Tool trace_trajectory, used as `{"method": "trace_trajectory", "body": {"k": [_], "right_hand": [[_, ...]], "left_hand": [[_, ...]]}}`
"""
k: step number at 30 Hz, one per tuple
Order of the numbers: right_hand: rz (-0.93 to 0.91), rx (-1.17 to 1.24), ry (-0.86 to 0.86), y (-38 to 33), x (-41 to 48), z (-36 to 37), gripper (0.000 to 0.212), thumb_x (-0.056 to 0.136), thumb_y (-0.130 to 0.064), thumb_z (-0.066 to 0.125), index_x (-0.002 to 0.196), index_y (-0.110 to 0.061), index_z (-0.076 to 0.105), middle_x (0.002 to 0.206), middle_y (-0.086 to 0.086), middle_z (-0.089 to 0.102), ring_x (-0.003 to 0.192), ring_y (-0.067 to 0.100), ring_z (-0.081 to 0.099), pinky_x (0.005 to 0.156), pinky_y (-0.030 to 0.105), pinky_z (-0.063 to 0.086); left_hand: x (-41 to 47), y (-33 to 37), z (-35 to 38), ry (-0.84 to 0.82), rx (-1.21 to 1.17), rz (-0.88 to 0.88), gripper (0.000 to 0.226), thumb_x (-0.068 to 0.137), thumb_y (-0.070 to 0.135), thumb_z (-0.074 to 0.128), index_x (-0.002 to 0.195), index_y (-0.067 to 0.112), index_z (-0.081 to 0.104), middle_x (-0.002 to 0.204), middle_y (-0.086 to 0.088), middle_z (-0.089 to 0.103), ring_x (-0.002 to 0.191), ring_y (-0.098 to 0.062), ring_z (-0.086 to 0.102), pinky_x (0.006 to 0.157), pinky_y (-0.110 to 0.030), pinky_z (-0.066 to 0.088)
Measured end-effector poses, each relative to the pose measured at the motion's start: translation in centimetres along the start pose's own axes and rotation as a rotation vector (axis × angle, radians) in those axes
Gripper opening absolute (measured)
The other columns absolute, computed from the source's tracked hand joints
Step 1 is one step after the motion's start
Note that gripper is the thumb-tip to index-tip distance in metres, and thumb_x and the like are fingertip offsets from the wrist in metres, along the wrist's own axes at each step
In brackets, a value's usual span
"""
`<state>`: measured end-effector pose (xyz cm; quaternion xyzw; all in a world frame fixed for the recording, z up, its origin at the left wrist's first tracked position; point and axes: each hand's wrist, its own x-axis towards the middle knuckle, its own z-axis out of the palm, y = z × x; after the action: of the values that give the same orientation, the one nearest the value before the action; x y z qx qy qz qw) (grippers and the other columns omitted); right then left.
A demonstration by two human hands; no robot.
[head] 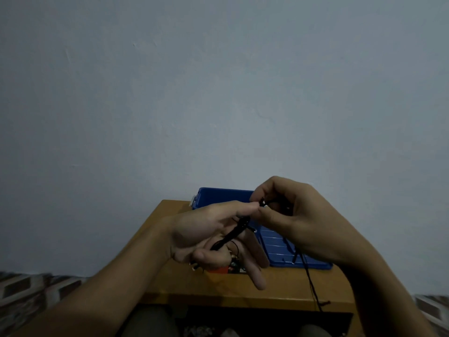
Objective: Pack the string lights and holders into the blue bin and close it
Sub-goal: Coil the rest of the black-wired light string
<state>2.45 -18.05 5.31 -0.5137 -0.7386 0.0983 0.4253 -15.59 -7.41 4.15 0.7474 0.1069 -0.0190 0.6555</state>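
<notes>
My left hand (pixel 213 237) holds a coiled bundle of the black string lights (pixel 233 233) across its palm and fingers. Just to its right, my right hand (pixel 291 215) pinches the same black wire between thumb and fingertips. A loose strand (pixel 309 280) hangs from that hand down past the table's front edge. Behind both hands stands the blue bin (pixel 218 197) at the back of the table. Its blue lid (pixel 279 246) lies flat in front of the bin. Small objects, one of them orange (pixel 218 269), lie under my left hand; I cannot tell what they are.
The small wooden table (pixel 218 290) stands against a plain pale wall (pixel 218 93). A patterned fabric surface (pixel 26 288) lies to the left and right of the table. Dark space opens below the table's front edge.
</notes>
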Motion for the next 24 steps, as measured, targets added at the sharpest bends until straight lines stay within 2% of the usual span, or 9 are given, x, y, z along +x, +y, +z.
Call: {"method": "trace_trajectory", "body": {"k": [4,10,14,15,17,18,19,22,24], "right_hand": [[-0.005,0.099,-0.009,0.3,0.1,-0.1,0.010,0.092,-0.024,0.067,0.100,-0.018,0.067,0.079,-0.005,0.069,0.067,0.002,0.060,0.061,0.016,0.046],[-0.011,0.252,0.007,1.2,0.3,-0.1,0.014,0.094,-0.017,0.063,0.098,-0.004,0.068,0.070,-0.007,0.062,0.054,-0.003,0.053,0.051,0.010,0.041],[0.076,0.321,0.019,1.9,0.2,1.2,0.020,0.097,-0.020,0.059,0.096,-0.002,0.066,0.067,-0.010,0.063,0.053,-0.003,0.055,0.052,0.010,0.042],[0.095,0.336,0.018,2.1,0.1,1.7,0.020,0.098,-0.021,0.057,0.097,-0.002,0.065,0.071,-0.008,0.066,0.058,-0.002,0.059,0.056,0.012,0.045],[0.112,0.339,0.022,2.8,-0.2,2.7,0.021,0.100,-0.023,0.055,0.100,-0.006,0.067,0.088,0.006,0.073,0.079,0.018,0.070,0.071,0.032,0.058],[0.115,0.342,0.009,3.0,-0.5,3.1,0.019,0.101,-0.021,0.055,0.103,-0.007,0.067,0.094,0.010,0.073,0.087,0.027,0.071,0.078,0.041,0.059],[0.124,0.358,-0.003,3.2,-0.7,3.5,0.017,0.101,-0.018,0.056,0.104,-0.006,0.068,0.094,0.009,0.074,0.087,0.028,0.071,0.078,0.042,0.060],[0.172,0.463,-0.026,3.3,-1.1,4.6,0.016,0.101,-0.012,0.052,0.106,-0.011,0.068,0.069,-0.010,0.071,0.060,0.000,0.065,0.056,0.014,0.049],[0.221,0.526,-0.038,3.1,-1.3,5.2,0.019,0.101,-0.016,0.052,0.108,-0.018,0.069,0.076,-0.010,0.074,0.065,0.000,0.068,0.058,0.013,0.050]], "left_hand": [[0.1,-0.4,-0.4,-0.130,-0.053,0.016,0.093,0.082,0.075,0.053,0.109,-0.014,0.059,0.099,-0.028,0.070,0.028,-0.003,0.033,0.032,-0.024,0.011],[0.5,-0.9,-0.7,-0.274,-0.207,0.096,0.083,0.093,0.069,0.042,0.113,-0.011,0.058,0.106,-0.026,0.070,0.030,-0.004,0.039,0.031,-0.021,0.014],[0.8,-1.1,-0.6,-0.350,-0.313,0.176,0.078,0.098,0.062,0.034,0.112,-0.011,0.058,0.106,-0.028,0.069,0.029,-0.011,0.028,0.033,-0.019,0.023],[0.8,-1.1,-0.5,-0.359,-0.338,0.202,0.075,0.100,0.059,0.033,0.112,-0.011,0.058,0.106,-0.028,0.069,0.030,-0.012,0.026,0.034,-0.019,0.025],[0.7,-1.2,-0.4,-0.355,-0.382,0.263,0.068,0.101,0.052,0.034,0.117,-0.011,0.054,0.109,-0.030,0.067,0.032,-0.012,0.028,0.039,-0.020,0.030],[0.7,-1.2,-0.2,-0.342,-0.401,0.298,0.064,0.101,0.048,0.035,0.120,-0.011,0.051,0.111,-0.032,0.065,0.034,-0.012,0.031,0.041,-0.021,0.031],[0.6,-1.2,-0.1,-0.322,-0.428,0.331,0.062,0.101,0.045,0.036,0.123,-0.011,0.050,0.115,-0.034,0.060,0.036,-0.012,0.035,0.044,-0.022,0.033],[0.6,-1.3,0.3,-0.249,-0.536,0.406,0.062,0.097,0.039,0.039,0.130,-0.012,0.047,0.125,-0.033,0.022,0.049,-0.015,0.054,0.050,-0.026,0.036],[0.7,-1.2,0.3,-0.203,-0.585,0.441,0.063,0.095,0.035,0.039,0.136,-0.012,0.042,0.131,-0.030,0.007,0.061,-0.020,0.058,0.057,-0.030,0.042]]}}
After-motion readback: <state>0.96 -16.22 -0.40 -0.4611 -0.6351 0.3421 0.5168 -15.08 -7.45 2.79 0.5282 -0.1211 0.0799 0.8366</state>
